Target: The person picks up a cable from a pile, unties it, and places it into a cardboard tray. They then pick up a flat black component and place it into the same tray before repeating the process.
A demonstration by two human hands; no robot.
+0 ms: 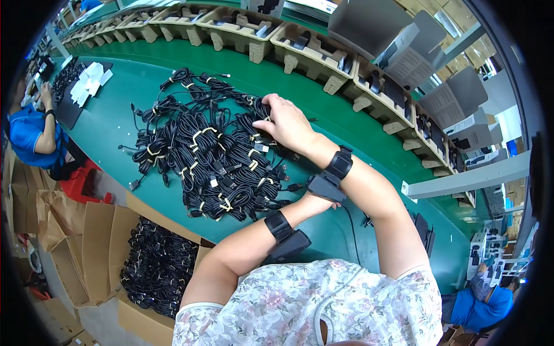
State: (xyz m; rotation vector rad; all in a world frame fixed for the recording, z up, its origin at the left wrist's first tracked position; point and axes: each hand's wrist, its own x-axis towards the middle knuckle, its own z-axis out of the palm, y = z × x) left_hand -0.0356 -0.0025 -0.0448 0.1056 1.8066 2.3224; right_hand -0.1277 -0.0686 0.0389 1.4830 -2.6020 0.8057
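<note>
A large heap of black USB cables (202,144), coiled and bound with pale yellow ties, covers the middle of the green table. My right hand (288,124) reaches over the heap's right edge, thumb apart from the bent fingers, its fingertips at the cables. No cable shows clearly gripped in it. Below, my left hand (319,203) is near the heap's lower right edge. Its fingers are mostly hidden behind the black device on my right wrist (326,187), so its grip does not show. A single black cable (354,230) runs down the table beside it.
An open carton (109,248) full of black cables stands below the table's left edge. Molded pulp trays (314,52) with dark devices line the far side, with open boxes (369,26) behind. People in blue work at far left and lower right. A grey metal post (467,176) crosses at right.
</note>
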